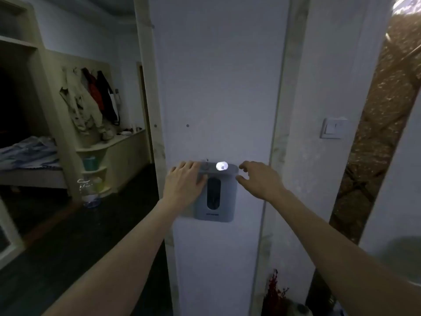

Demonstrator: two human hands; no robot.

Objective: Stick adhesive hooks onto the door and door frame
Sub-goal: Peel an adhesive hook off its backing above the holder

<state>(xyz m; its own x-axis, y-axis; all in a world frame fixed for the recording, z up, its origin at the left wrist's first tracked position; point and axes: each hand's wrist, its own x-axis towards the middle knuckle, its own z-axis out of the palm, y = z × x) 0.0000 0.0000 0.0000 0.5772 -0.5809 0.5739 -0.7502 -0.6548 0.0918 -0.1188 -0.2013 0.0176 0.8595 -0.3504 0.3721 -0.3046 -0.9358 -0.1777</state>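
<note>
A grey box-shaped holder [222, 201] with a dark oval window and a glowing white light [221, 166] on top sits against the white door panel [218, 87]. My left hand [185, 182] lies flat on the holder's upper left side, pressing it. My right hand [258, 179] hovers at its upper right corner, fingers curled and just touching the edge. The pale door frame strip [150, 87] runs down the panel's left side. Small round marks [187, 125] dot the panel above the holder. No separate adhesive hook is clearly visible.
A light switch [333, 128] is on the wall to the right, beside a brown patterned panel [373, 137]. Left, a dim room holds a bed [27, 153], hanging coats [91, 101], corner shelves and a water bottle [90, 192]. Red flowers [274, 293] stand low.
</note>
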